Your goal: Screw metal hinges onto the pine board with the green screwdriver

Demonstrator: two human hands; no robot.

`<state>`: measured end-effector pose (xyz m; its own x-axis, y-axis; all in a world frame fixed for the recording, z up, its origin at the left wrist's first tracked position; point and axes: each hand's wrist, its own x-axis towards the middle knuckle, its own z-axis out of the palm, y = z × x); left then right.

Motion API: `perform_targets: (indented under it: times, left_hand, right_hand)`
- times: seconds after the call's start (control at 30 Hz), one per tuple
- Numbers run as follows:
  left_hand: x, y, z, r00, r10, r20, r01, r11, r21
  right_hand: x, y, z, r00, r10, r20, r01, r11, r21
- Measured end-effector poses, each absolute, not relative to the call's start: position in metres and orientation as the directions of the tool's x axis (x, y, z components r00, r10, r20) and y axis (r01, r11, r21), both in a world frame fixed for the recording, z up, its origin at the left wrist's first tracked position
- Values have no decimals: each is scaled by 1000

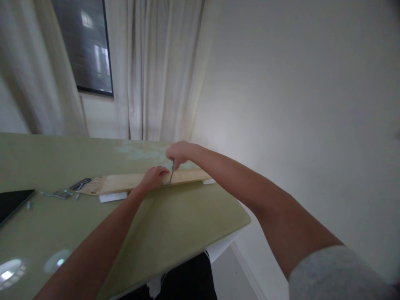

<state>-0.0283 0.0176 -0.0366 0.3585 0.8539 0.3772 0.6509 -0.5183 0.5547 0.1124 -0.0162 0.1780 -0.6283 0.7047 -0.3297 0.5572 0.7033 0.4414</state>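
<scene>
The right fingers (177, 163) hold the screwdriver (171, 176) by its handle, the best spot; it looks light and hard, pointing down beside the left fingers (163, 169). Those touch the stiff-looking board (120, 182) under them; I can't tell if they pinch.

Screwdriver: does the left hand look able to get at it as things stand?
Probably yes, by the screwdriver's shaft: the left hand is close beside it at the board, nothing visible between. The right hand covers most of the handle.
</scene>
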Motion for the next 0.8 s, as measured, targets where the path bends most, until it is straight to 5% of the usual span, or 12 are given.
perform_targets:
  times: [0.3, 0.47, 0.6, 0.8]
  left_hand:
    - [-30, 18, -36, 313, 840, 443, 639, -531, 556]
    - [-33, 9, -26, 179, 789, 588, 611, -557, 562]
    - [-39, -27, -39, 35, 711, 702, 623, -565, 542]
    - [-48, -93, -73, 356, 533, 768, 755, -648, 100]
  right_hand:
    - [189, -49, 187, -677, 735, 45, 710, 635, 303]
    - [253, -57, 130, -452, 833, 318, 876, 482, -17]
    - [267, -53, 52, -209, 858, 469, 842, 402, -361]
    - [244, -42, -23, -49, 881, 470, 603, 401, -689]
